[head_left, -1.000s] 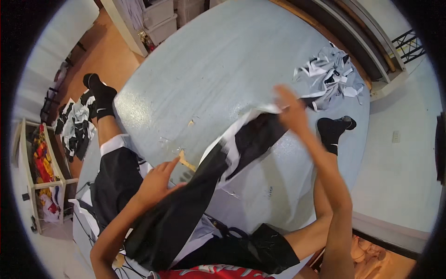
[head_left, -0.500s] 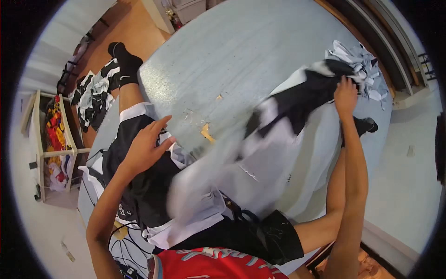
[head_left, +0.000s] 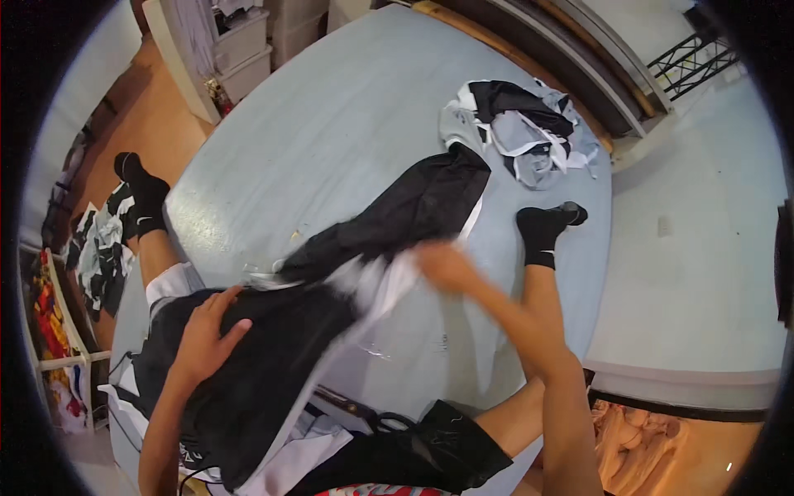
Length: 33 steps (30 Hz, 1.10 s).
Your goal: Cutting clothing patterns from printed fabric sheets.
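A black garment with white edging (head_left: 380,219) stretches from beside the far pile across the table and over my left thigh. My left hand (head_left: 208,337) lies on its black cloth above the thigh, fingers stretched out and holding nothing. Blurred by motion, my right hand (head_left: 445,266) is closed on the white edge near the garment's middle. The pile of grey, black and white garments (head_left: 529,132) sits at the far right of the table. Black-handled scissors (head_left: 354,407) lie by my lap, partly under cloth.
My legs are spread on the pale blue-grey table (head_left: 322,132), a black-socked foot (head_left: 546,230) near the pile. Left, on the floor, is another heap of black and white cloth (head_left: 99,244), beside a shelf of coloured clothes (head_left: 58,331). Clear plastic scraps (head_left: 376,351) lie mid-table.
My right hand has come back from the far pile toward the table's middle. Black cloth now spreads over my left thigh, where white cloth was swinging. My left hand has settled onto it.
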Available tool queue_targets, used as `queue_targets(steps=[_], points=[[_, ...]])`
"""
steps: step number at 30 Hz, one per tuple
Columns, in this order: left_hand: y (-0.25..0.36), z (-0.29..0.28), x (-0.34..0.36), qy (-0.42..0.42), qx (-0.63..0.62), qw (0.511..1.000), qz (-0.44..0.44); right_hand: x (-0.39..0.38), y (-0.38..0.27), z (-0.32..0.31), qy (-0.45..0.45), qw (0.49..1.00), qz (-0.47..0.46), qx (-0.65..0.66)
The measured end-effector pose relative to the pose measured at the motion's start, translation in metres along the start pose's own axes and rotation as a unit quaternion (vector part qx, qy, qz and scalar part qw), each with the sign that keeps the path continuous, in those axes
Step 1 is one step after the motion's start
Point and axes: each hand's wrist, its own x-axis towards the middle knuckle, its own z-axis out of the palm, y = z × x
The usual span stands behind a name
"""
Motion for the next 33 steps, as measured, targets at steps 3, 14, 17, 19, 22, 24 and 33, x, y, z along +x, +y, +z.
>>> queue_targets(steps=[3, 14, 17, 19, 22, 24, 33], points=[[0.009, -0.004, -0.006, -0.014, -0.005, 1.0, -0.018, -0.003, 0.031, -0.092, 0.465, 0.83, 0.032, -0.305], [-0.01, 0.042, 0.001, -0.067, 0.022, 0.997, 0.036, -0.006, -0.122, 0.099, 0.188, 0.954, -0.228, 0.048], [-0.006, 0.034, -0.004, -0.075, 0.074, 0.994, 0.042, 0.001, -0.041, 0.062, 0.101, 0.967, -0.233, 0.001], [-0.001, 0.022, -0.009, -0.069, 0.097, 0.992, 0.04, 0.012, 0.034, 0.009, 0.227, 0.973, -0.043, -0.008], [0.005, 0.007, -0.01, -0.011, 0.1, 0.991, 0.09, 0.04, 0.093, -0.043, 0.323, 0.899, 0.23, -0.186], [0.005, 0.007, -0.006, -0.026, 0.074, 0.995, 0.055, 0.049, 0.079, -0.034, 0.475, 0.867, 0.107, -0.108], [-0.031, 0.047, -0.002, -0.051, 0.145, 0.988, 0.022, 0.01, -0.055, 0.059, 0.226, 0.971, -0.078, 0.006]])
